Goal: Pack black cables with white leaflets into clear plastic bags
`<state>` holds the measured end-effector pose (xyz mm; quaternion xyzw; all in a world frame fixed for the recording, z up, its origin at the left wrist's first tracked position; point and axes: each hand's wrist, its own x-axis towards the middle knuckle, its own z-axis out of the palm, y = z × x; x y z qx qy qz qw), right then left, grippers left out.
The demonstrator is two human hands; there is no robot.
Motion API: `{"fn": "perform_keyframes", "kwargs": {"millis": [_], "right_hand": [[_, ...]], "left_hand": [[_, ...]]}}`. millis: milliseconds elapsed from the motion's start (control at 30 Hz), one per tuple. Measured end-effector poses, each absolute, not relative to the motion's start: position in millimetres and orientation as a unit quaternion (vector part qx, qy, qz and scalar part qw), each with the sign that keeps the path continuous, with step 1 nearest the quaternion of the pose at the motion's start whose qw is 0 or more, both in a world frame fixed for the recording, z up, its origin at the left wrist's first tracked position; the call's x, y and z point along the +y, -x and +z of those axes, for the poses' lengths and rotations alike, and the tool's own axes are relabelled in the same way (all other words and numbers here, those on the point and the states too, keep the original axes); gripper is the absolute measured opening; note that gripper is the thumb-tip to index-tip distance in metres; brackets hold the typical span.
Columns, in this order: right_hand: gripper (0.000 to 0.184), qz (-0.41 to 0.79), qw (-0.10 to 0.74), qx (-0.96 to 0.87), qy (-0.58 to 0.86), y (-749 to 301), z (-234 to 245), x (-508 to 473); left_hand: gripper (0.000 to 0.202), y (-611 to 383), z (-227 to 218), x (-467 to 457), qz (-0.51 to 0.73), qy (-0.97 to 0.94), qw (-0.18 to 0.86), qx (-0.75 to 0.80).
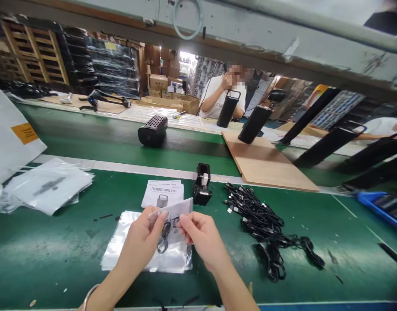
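Note:
My left hand (143, 239) and my right hand (201, 235) both pinch a small clear plastic bag (172, 216) with a coiled black cable inside it, held just above the green table (56, 246). Under my hands lies a stack of clear bags (121, 246). A pile of printed manuals (162, 193) reading "Thunder Trail Pro" sits just beyond. A black tape dispenser (201, 183) stands right of the manuals. A heap of loose black cables (263, 224) lies to the right of my right hand.
More clear bags (46, 185) and a white sack (11, 134) lie at the left. A black speaker (153, 129) lies on the conveyor belt; a wooden board (266, 164) spans it. A blue tray (382, 207) sits right. A person (224, 95) works opposite.

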<state>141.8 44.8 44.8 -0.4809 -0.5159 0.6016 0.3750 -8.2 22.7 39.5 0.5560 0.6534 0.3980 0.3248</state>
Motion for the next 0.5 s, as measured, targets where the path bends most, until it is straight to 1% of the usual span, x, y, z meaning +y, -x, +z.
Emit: {"fn": "perform_keyframes", "kwargs": {"millis": [167, 300, 367, 467, 500], "right_hand": [[0.049, 0.588, 0.268, -0.546, 0.533, -126.8, 26.9, 53.0], [0.060, 0.557, 0.198, -0.604, 0.534, -127.3, 14.3, 45.8], [0.056, 0.516, 0.174, -0.639, 0.544, -127.9, 14.9, 38.8], [0.041, 0.449, 0.130, -0.695, 0.546, -136.7, 24.6, 27.8], [0.035, 0.432, 0.114, -0.715, 0.538, -143.9, 29.5, 24.8]], "left_hand": [[0.028, 7.0, 40.9, 11.2, 0.421, -0.552, 0.319, 0.645], [0.028, 14.2, 39.9, 9.0, 0.447, -0.500, 0.396, 0.627], [0.027, 20.1, 38.6, 8.8, 0.468, -0.457, 0.451, 0.607], [0.026, 36.2, 37.8, 3.2, 0.502, -0.392, 0.521, 0.568], [0.027, 43.4, 38.1, -1.2, 0.510, -0.378, 0.523, 0.569]]}}
